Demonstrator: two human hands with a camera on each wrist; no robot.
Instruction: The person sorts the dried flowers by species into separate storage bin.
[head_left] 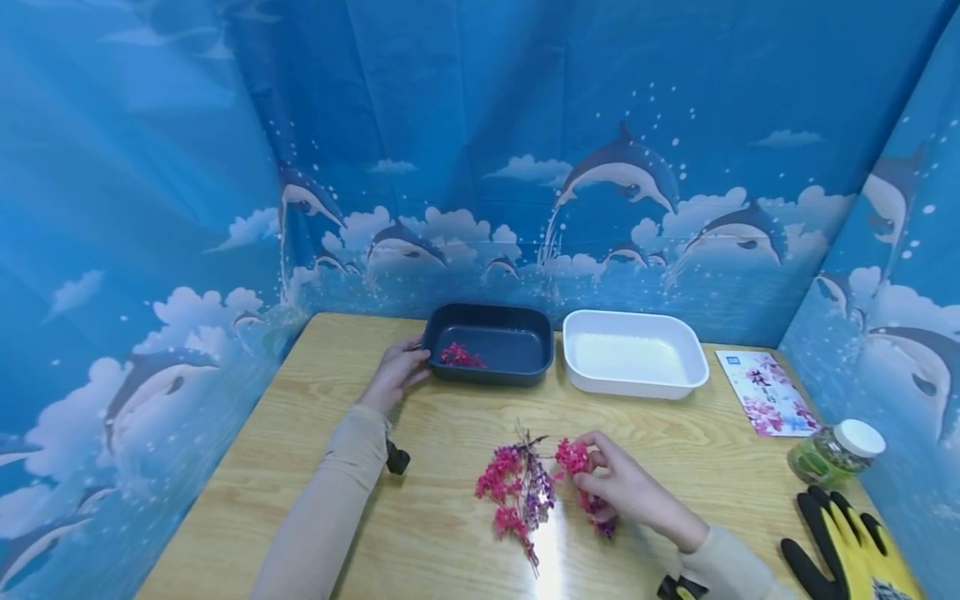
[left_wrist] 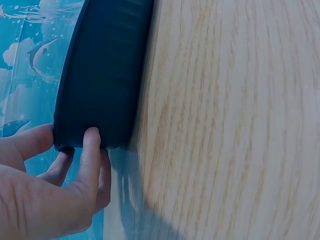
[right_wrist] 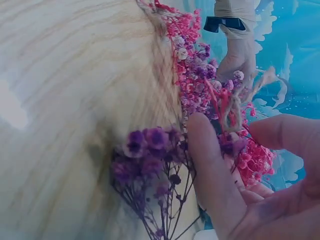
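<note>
A dark rectangular dish (head_left: 489,375) stands at the back of the table with a small pink flower cluster (head_left: 459,356) inside. My left hand (head_left: 396,373) grips its left end; in the left wrist view, the thumb is at the rim and the fingertips touch the outer wall (left_wrist: 100,65). My right hand (head_left: 626,483) pinches a sprig of pink dried flowers (head_left: 572,457), with purple blooms (right_wrist: 145,145) hanging below the fingers. To its left on the table lies a bunch of pink and purple dried flowers (head_left: 501,479). A twine bow (right_wrist: 232,112) shows near the thumb in the right wrist view.
Right of the dark dish stands a white dish (head_left: 633,387). Farther right lie a floral-printed card (head_left: 768,392), a clear jar with a white lid (head_left: 836,454) and a yellow-and-black glove (head_left: 855,546). A blue dolphin-print curtain (head_left: 465,167) borders the table.
</note>
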